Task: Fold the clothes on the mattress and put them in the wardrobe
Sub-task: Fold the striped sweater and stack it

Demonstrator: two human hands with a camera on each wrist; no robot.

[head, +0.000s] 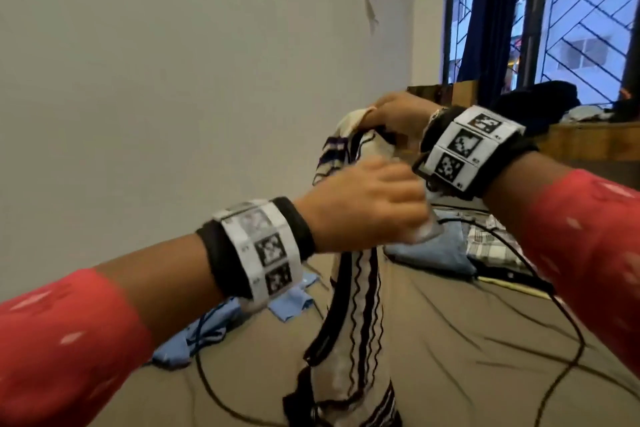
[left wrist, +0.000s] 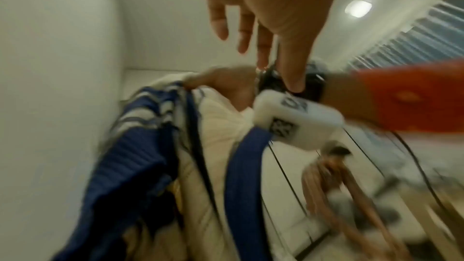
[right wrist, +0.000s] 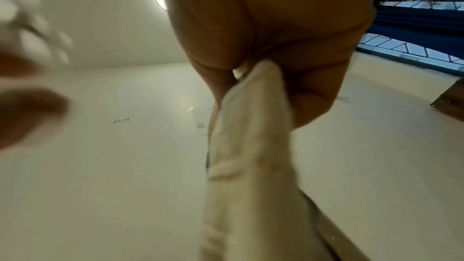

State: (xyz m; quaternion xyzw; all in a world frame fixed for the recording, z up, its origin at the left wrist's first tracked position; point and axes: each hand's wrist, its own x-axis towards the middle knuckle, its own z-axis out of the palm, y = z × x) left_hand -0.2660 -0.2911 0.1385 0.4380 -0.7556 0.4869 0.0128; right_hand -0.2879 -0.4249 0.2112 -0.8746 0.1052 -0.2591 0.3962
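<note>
Right hand (head: 398, 111) pinches the limp, light striped garment (head: 356, 322) by its top edge; left hand (head: 367, 201) hovers open beside it.

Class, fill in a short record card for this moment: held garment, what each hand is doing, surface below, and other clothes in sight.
held garment: cream cloth with dark stripes, hanging down over the mattress
right hand: right hand pinches the cloth's top edge
left hand: left hand, fingers straight in the wrist view, no grip visible
surface below: brown mattress, black cables across it
other clothes: light blue garment lying crumpled; checked cloth further back
</note>
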